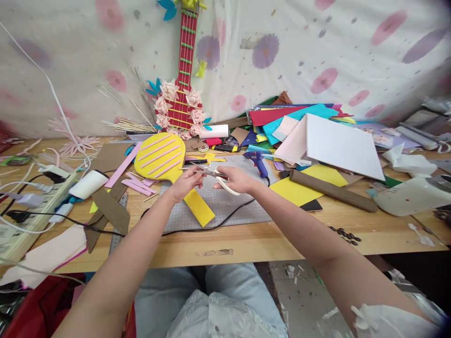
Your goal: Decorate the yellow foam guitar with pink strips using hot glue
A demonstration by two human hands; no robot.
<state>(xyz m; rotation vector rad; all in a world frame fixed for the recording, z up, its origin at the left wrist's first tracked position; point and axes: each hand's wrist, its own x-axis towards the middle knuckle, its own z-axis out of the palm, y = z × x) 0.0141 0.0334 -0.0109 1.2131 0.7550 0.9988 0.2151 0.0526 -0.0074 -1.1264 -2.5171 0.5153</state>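
Centrally in the frame: scissors (211, 173), gripped at the white handles by the right hand (237, 180); blades beside the pinched fingertips of the left hand (190, 179), contents too small to tell. Possible mishaps: a nicked finger through hasty closing; left of centre, a scuffed yellow paddle (160, 159) through a slip.
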